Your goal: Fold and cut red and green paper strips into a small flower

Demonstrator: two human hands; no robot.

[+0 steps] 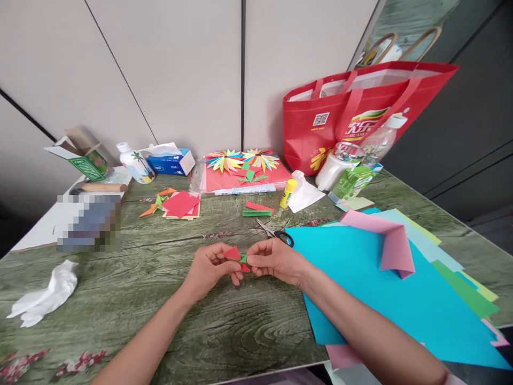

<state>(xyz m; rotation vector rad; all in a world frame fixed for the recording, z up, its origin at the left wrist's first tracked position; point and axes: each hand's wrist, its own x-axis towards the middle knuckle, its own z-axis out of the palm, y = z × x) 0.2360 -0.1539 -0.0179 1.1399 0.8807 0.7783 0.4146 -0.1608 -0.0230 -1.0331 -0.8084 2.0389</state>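
Observation:
Between my two hands is a small folded paper piece, red with a green part. My left hand pinches its red side between thumb and fingers. The fingertips of my right hand close on the green part at its right end. Part of the fold is hidden by my fingers. Just beyond my right hand lie scissors with black handles. Farther back are a red and a green folded strip and an upright yellow glue stick.
Large coloured sheets, blue on top, cover the right side. Red paper squares lie back left, near a tissue box. Paper pinwheel shapes sit against the wall. A red bag stands back right, a crumpled tissue left.

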